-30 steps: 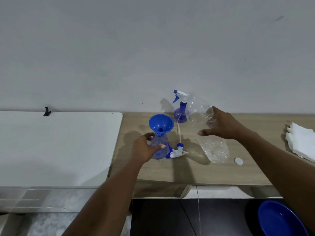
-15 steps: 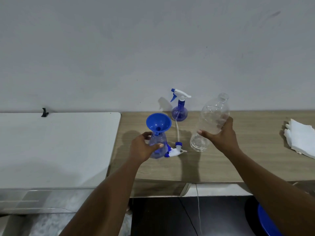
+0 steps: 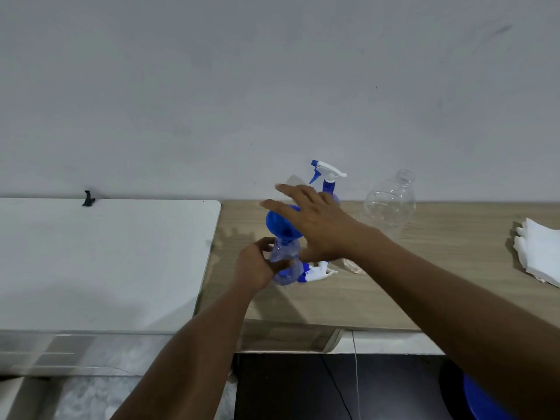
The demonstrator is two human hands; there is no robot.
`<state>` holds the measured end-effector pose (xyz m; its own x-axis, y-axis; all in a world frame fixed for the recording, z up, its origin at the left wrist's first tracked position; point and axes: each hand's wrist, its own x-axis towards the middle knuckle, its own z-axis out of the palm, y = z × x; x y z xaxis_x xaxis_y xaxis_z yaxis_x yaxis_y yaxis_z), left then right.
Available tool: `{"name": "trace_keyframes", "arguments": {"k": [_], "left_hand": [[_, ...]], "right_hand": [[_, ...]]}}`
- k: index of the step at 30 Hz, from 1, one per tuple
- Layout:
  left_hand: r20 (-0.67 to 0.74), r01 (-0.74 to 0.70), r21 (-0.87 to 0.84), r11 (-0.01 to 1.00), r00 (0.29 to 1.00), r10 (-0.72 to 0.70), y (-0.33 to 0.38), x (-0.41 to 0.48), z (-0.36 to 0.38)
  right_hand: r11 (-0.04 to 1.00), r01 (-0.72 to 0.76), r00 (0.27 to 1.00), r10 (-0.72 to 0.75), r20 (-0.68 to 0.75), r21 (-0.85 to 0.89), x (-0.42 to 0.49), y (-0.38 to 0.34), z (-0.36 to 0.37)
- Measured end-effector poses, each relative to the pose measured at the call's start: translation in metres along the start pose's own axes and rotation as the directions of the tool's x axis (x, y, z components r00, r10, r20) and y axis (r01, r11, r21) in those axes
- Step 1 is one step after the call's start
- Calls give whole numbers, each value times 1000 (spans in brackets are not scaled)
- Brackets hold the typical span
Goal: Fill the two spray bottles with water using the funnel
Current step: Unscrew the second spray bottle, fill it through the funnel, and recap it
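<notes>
A blue-tinted spray bottle (image 3: 287, 268) stands uncapped on the wooden table (image 3: 378, 292), with a blue funnel (image 3: 277, 221) in its neck. My left hand (image 3: 257, 265) grips this bottle's body. My right hand (image 3: 315, 221) hovers open over the funnel, fingers spread, holding nothing. The bottle's white and blue spray head (image 3: 316, 271) lies on the table just right of it. A second spray bottle (image 3: 328, 183), with its trigger head on, stands at the back by the wall. A clear plastic water bottle (image 3: 391, 204) stands upright and uncapped to the right.
A white table (image 3: 100, 262) adjoins the wooden one on the left. Folded white cloths (image 3: 539, 253) lie at the far right. A blue basin (image 3: 481, 401) sits on the floor at the lower right. A thin cable (image 3: 356, 374) hangs below the table's front edge.
My right hand has set the clear water bottle upright on the table, let go of it and moved left over the funnel. My left hand still holds the spray bottle.
</notes>
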<state>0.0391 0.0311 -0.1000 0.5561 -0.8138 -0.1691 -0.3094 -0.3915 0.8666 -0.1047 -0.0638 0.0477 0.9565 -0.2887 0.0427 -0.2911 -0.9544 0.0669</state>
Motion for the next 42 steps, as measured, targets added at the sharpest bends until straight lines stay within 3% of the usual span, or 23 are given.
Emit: {"name": "trace_keyframes", "arguments": {"k": [3, 6, 9, 12, 14, 17, 20, 23, 33, 38, 42], "left_hand": [[5, -15, 95, 995, 1000, 15, -1, -1, 0], [-11, -20, 131, 991, 1000, 21, -1, -3, -2], [-24, -4, 142, 990, 1000, 7, -1, -3, -7], [-51, 2, 128, 992, 999, 5, -3, -5, -15], [-64, 2, 104, 995, 998, 5, -3, -8, -21], [-62, -2, 100, 995, 998, 9, -1, -12, -27], [-78, -17, 85, 996, 997, 24, -3, -15, -28], [-93, -36, 72, 997, 995, 43, -3, -16, -26], [-105, -33, 11, 999, 994, 34, -11, -11, -24], [-93, -44, 19, 999, 995, 45, -11, -11, -26], [-92, -45, 23, 999, 995, 47, -10, -12, -26]], "right_hand": [[975, 118, 985, -90, 146, -191, 27, 1, -2], [970, 133, 975, -91, 203, -203, 42, 0, -7], [991, 66, 975, -38, 220, -119, 47, 5, -16], [984, -107, 980, 80, 183, 142, 44, 21, -18], [891, -248, 969, 219, 117, 381, 41, 32, -6], [639, -427, 870, 482, 99, 640, 39, 36, 39], [465, -547, 770, 606, 199, 696, 38, 34, 97], [404, -634, 708, 646, 284, 660, 39, 33, 139], [596, -719, 691, 668, 278, 357, 51, 29, 181], [634, -665, 745, 599, 293, 395, 43, 31, 184], [688, -600, 793, 578, 192, 408, 11, 17, 183]]}}
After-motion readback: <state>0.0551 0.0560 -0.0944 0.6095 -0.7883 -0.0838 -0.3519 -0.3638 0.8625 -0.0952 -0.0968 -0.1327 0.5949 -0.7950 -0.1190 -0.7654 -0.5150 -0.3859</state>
